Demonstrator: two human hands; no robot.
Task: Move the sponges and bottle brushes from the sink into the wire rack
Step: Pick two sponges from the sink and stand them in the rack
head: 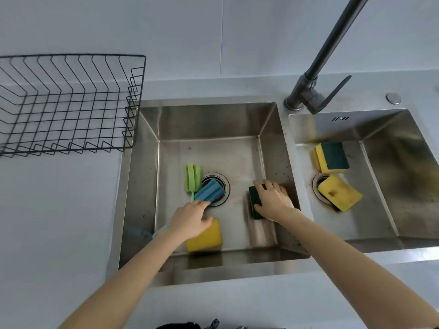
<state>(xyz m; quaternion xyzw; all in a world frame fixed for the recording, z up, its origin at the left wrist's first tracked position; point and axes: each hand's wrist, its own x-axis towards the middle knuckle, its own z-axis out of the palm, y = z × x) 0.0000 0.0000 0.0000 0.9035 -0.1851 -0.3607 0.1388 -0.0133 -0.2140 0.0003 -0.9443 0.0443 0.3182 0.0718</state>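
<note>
In the left basin of the sink (147,186), my left hand (190,222) closes on the blue bottle brush (210,191) by its stiff handle while my right hand (273,200) spreads over a light, squashy green-topped sponge (254,195), best pinched by its sides.

Even, soft daylight fills the scene, bright without harsh contrast. The brushed stainless-steel double sink (147,176) shows dull, smeared reflections on its walls rather than sharp glare, and its near wall falls into shade. Faint shadows sit under the black wire rack (71,103). Wide-angle distortion bows the pale grey countertop (59,210) and rack edges. Detail is slightly soft overall, with compression smearing toward the frame's corners.
</note>
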